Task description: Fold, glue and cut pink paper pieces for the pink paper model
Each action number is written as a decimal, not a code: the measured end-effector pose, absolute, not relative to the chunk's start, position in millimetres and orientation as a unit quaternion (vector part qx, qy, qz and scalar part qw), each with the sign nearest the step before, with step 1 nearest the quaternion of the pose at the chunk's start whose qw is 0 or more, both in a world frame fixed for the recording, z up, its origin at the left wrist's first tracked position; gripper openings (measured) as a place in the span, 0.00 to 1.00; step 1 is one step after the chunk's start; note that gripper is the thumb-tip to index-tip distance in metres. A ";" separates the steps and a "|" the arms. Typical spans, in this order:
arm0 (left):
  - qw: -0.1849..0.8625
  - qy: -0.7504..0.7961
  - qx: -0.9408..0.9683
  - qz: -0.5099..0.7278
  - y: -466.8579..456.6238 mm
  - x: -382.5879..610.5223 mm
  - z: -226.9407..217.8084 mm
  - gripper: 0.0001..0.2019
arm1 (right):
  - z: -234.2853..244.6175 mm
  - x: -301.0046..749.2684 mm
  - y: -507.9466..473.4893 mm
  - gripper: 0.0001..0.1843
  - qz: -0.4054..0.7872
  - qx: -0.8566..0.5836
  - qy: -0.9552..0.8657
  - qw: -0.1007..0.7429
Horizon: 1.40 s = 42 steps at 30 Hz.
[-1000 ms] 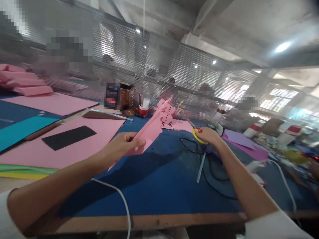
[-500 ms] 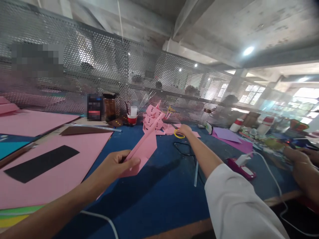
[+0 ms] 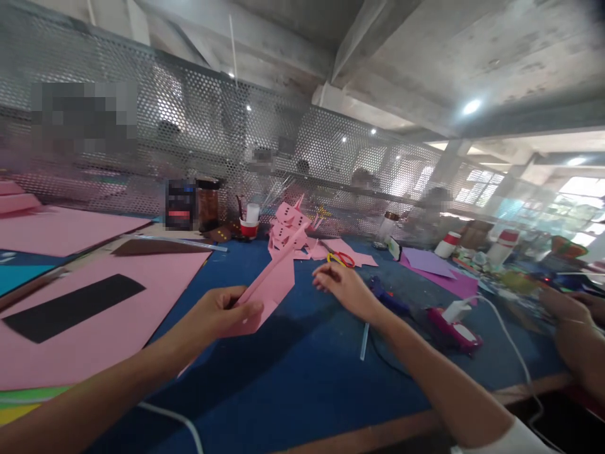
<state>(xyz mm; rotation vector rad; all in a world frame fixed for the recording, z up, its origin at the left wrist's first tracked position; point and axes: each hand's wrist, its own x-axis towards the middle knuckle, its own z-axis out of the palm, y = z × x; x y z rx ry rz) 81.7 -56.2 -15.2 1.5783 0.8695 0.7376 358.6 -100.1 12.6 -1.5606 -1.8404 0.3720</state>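
Note:
My left hand is closed on a folded pink paper sheet, thumb on the near face, holding it raised above the blue table. Scissors with yellow and red handles lie on pink paper scraps beyond my right hand. That hand is in the air, apart from the scissors, its fingers loosely curled with nothing visible in them. Behind the held sheet stands a pile of pink paper pieces with black dots, partly hidden by it.
Left are pink sheets with a black strip on top. A red and white cup and a brown jar stand by the perforated screen. Right are purple sheets, a magenta device and another person's hand.
My right hand has let go of the scissors and drawn back toward me. The scissors now lie on the pink scraps. My left hand keeps the pink sheet almost still.

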 end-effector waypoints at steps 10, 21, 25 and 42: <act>0.550 0.341 0.726 0.234 -52.0 104.3 -3.6 0.18 | -13.4 328.8 -120.7 0.17 0.400 -0.475 -0.633 0.463; 0.598 0.322 0.699 0.225 -47.2 106.4 -18.6 0.15 | -15.8 330.0 -124.9 0.15 0.406 -0.503 -0.609 0.459; 0.611 0.329 0.686 0.220 -48.5 103.8 -16.3 0.15 | -14.3 330.1 -124.9 0.14 0.392 -0.515 -0.600 0.471; 0.603 0.336 0.683 0.240 -53.1 107.4 -20.0 0.16 | -16.3 328.4 -125.9 0.15 0.380 -0.512 -0.620 0.456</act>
